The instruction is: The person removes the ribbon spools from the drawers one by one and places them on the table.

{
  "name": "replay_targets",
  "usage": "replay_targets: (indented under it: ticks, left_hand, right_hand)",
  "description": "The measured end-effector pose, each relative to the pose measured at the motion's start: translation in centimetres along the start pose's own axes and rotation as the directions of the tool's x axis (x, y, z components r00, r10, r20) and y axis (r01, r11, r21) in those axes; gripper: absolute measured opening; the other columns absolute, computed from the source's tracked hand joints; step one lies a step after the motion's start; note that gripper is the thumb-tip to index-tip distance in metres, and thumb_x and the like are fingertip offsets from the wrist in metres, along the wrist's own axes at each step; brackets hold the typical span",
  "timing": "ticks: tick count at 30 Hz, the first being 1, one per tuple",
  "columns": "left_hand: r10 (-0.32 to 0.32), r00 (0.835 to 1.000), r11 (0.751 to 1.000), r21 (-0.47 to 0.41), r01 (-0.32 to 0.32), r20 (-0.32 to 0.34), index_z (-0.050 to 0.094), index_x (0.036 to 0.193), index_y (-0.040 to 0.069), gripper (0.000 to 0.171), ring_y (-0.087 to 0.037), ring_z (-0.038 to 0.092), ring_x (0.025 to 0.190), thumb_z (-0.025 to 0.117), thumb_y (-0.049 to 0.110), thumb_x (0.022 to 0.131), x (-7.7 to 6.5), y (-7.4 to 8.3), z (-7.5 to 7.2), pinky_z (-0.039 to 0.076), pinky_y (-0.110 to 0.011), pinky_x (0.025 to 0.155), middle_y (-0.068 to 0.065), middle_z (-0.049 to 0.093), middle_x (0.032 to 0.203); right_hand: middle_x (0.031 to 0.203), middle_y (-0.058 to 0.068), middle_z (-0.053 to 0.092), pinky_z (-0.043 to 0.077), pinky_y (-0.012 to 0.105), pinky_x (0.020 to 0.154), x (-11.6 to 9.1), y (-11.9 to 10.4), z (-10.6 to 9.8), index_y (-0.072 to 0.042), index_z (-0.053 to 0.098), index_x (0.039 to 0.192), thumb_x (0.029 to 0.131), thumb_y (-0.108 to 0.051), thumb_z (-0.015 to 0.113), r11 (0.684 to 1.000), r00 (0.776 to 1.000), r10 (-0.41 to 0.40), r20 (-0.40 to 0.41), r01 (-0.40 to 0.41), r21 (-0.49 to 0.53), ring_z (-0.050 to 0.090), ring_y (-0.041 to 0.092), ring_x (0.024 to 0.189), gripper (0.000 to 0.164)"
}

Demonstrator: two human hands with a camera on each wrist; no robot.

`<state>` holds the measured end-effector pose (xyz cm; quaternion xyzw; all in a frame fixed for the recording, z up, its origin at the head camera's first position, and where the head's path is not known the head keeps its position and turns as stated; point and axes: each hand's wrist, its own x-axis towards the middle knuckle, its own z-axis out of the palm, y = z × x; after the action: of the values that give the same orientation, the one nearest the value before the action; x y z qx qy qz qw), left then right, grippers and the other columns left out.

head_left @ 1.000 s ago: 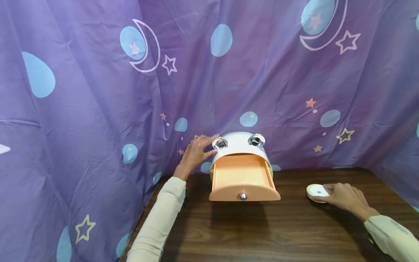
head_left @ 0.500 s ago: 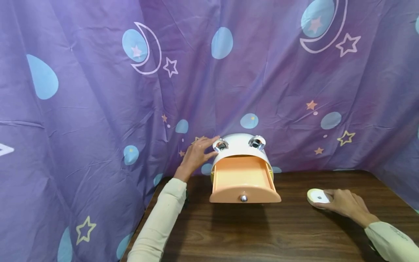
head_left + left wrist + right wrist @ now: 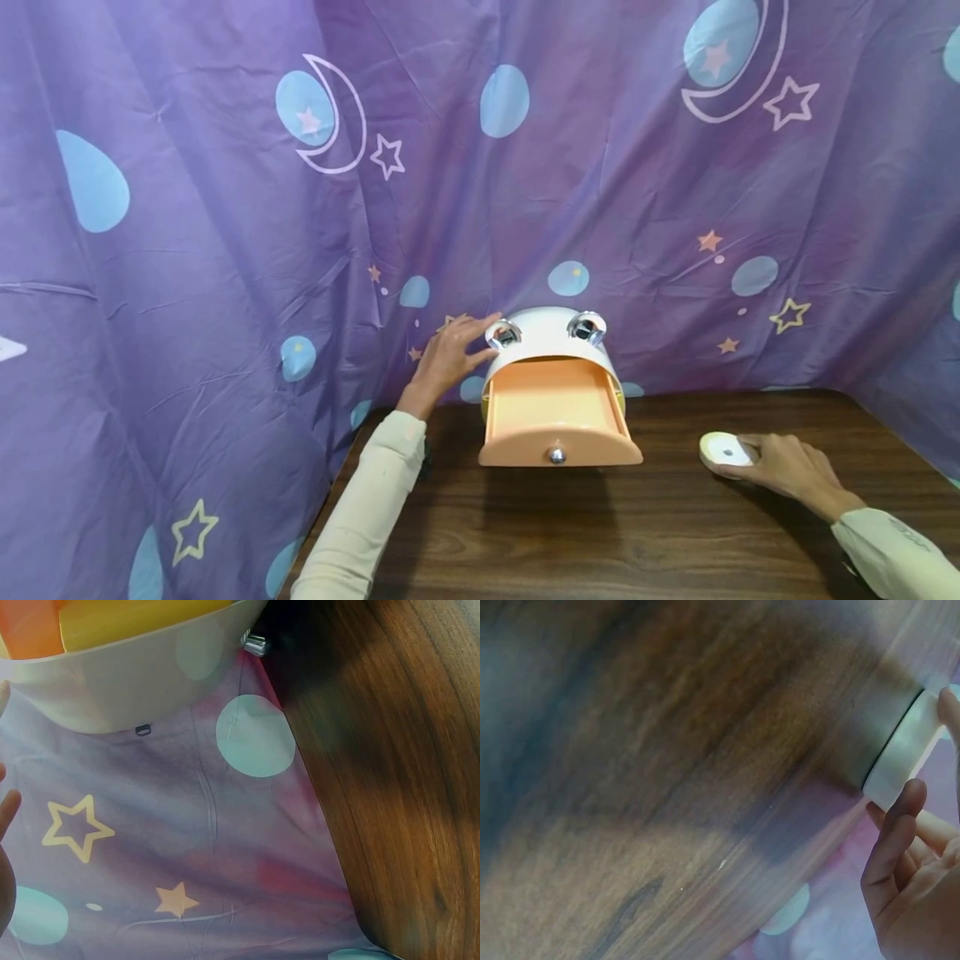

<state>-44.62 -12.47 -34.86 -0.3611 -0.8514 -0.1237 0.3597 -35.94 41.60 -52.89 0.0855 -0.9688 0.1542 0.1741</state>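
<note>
A white, dome-topped drawer box (image 3: 551, 330) with two silver-ringed, eye-like knobs stands at the back of the table. Its orange drawer (image 3: 557, 408) is pulled out toward me, bare inside, with a round silver knob on its front. My left hand (image 3: 448, 354) is at the box's left side, thumb and forefinger spread around the left eye ring. In the left wrist view only fingertips show, beside the box's wall (image 3: 135, 682). Over at the right, my right hand (image 3: 791, 468) grips a flat, round white disc (image 3: 726, 449) by its edge, thumb and fingers on opposite sides; a small dark spot marks its middle.
The dark wooden table (image 3: 547, 533) runs beneath both hands. Behind it hangs a purple curtain (image 3: 615, 192) with moons and stars, close to the table's back edge. Some small dark thing (image 3: 426, 460) shows past the left sleeve.
</note>
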Motion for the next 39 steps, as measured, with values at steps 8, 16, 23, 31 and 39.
replay_targets:
  ticks: [8,16,23,31,39]
  left_hand:
    - [0.005,1.000,1.000,-0.004,-0.005,-0.011,0.058,0.150,0.022,0.065,-0.038,0.062,0.128,0.083,0.033,0.091,0.1,-0.2,-0.1,0.046,-0.059,0.112,-0.009,0.073,0.125]
    - [-0.004,1.000,1.000,0.011,0.004,-0.003,0.059,0.149,0.023,0.065,-0.038,0.062,0.128,0.083,0.034,0.090,0.1,-0.2,-0.1,0.046,-0.058,0.112,-0.008,0.073,0.125]
    - [0.011,1.000,1.000,0.016,-0.011,-0.008,0.060,0.149,0.022,0.064,-0.037,0.062,0.128,0.083,0.034,0.090,0.1,-0.2,0.0,0.046,-0.052,0.114,-0.007,0.074,0.124]
    - [0.011,1.000,1.000,0.002,-0.011,-0.006,0.059,0.149,0.022,0.066,-0.035,0.063,0.127,0.084,0.033,0.089,0.1,-0.2,0.1,0.045,-0.049,0.116,-0.008,0.073,0.125]
    - [-0.007,1.000,1.000,-0.001,0.007,0.005,0.058,0.150,0.024,0.066,-0.029,0.063,0.127,0.083,0.035,0.090,0.1,-0.3,0.1,0.046,-0.050,0.115,-0.007,0.073,0.125]
  right_hand:
    - [0.064,-0.003,0.044,0.035,0.034,0.042,0.1,-0.3,-0.1,-0.008,0.076,0.114,0.076,-0.066,0.083,1.000,0.999,-0.031,-0.034,0.031,0.003,0.045,0.019,0.059,0.071]
    - [0.063,0.001,0.054,0.041,0.037,0.042,0.6,0.2,-1.3,0.007,0.068,0.129,0.080,-0.063,0.081,0.999,0.997,-0.042,-0.068,0.042,0.009,0.053,0.020,0.062,0.086]
    - [0.094,0.031,0.072,0.044,0.044,0.041,0.9,0.5,-2.6,0.004,0.068,0.128,0.079,-0.065,0.082,1.000,0.996,-0.027,-0.089,0.028,0.006,0.064,0.033,0.067,0.086]
    - [0.114,0.037,0.067,0.044,0.046,0.041,1.4,0.2,-3.8,-0.003,0.070,0.129,0.081,-0.069,0.078,1.000,0.994,-0.022,-0.104,0.023,0.007,0.069,0.049,0.076,0.082]
    - [0.130,0.033,0.064,0.049,0.055,0.050,1.9,-1.8,-5.4,-0.010,0.070,0.134,0.080,-0.076,0.072,0.999,0.990,0.010,-0.138,-0.006,0.031,0.064,0.061,0.096,0.085]
